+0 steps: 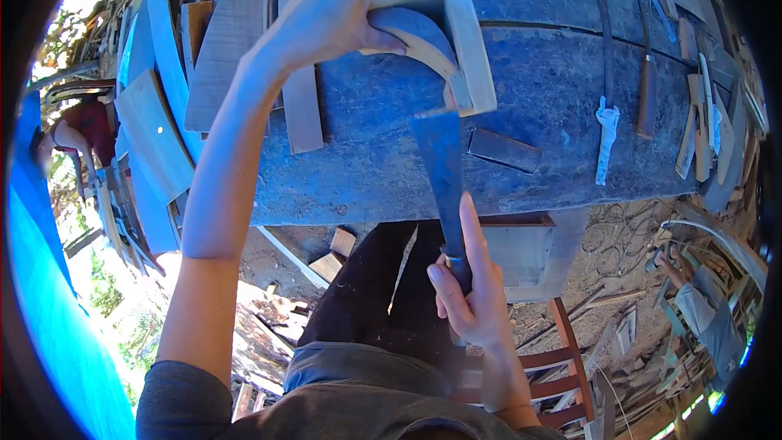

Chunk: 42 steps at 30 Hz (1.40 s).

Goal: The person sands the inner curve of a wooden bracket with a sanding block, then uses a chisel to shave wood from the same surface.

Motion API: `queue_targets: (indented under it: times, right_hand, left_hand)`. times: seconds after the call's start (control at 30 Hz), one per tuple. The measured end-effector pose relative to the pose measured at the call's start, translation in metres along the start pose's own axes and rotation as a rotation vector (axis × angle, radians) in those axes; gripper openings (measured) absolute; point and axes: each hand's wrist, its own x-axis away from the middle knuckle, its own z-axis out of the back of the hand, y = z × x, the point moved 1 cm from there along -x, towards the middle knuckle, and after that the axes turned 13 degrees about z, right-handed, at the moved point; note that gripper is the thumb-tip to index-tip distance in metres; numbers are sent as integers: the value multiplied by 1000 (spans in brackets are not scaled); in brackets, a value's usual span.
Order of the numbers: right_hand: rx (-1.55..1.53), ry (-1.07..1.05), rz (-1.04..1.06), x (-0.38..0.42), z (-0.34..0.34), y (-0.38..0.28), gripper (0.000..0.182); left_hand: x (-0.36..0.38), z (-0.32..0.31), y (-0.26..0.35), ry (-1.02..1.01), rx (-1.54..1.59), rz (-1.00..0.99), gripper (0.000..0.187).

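Note:
My left hand (pixel 358 12) grips a light wooden frame piece (pixel 476 49) with a curved inner part (pixel 419 33), held up above the blue-tinted workbench (pixel 366 171). My right hand (pixel 472 293) is wrapped round the dark handle of a wide flat blade (pixel 442 163). The blade points away from me, and its broad end is at the lower corner of the wooden piece; whether they touch I cannot tell. A small dark rectangular block (pixel 505 151) lies on the bench just right of the blade.
Wooden boards (pixel 228 49) are stacked at the left. On the bench's right lie a cloth-wrapped tool (pixel 607 130), a wooden-handled tool (pixel 648 98) and several strips. A reddish slatted chair (pixel 562 375) stands below right. One person (pixel 705 310) is at far right, another (pixel 85 130) at far left.

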Motion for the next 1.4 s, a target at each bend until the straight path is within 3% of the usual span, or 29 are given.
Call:
queue_targets:
  times: [0.07,0.13,0.17,0.23,0.37,0.43,0.77,0.83,1.17,1.4]
  right_hand:
    - [109,-16,5,7,-1,6,76]
    - [397,-65,284,10,-1,6,76]
    - [400,-67,275,10,-2,6,76]
    - [53,-6,-28,13,-8,7,75]
    - [31,9,8,-12,-17,10,75]
    - [-168,72,-130,-19,-23,4,75]
    - [-174,159,-31,-24,-44,10,74]
    - [-392,211,-22,-31,-48,7,72]
    - [-485,281,54,-45,-61,10,71]
    - [-465,308,7,-37,-64,6,71]
  left_hand:
    - [9,-7,-1,31,-30,-22,81]
    - [15,-10,4,62,-49,-43,80]
    - [16,-12,5,56,-28,-77,79]
    - [16,-16,6,40,4,-112,78]
    - [15,-15,4,38,-40,-117,81]
    - [16,-16,3,68,-68,-126,83]
    - [16,-19,3,82,-50,-149,82]
    - [15,-18,4,69,-51,-153,82]
    - [17,-16,6,91,-54,-151,81]
    - [17,-15,8,105,-45,-168,83]
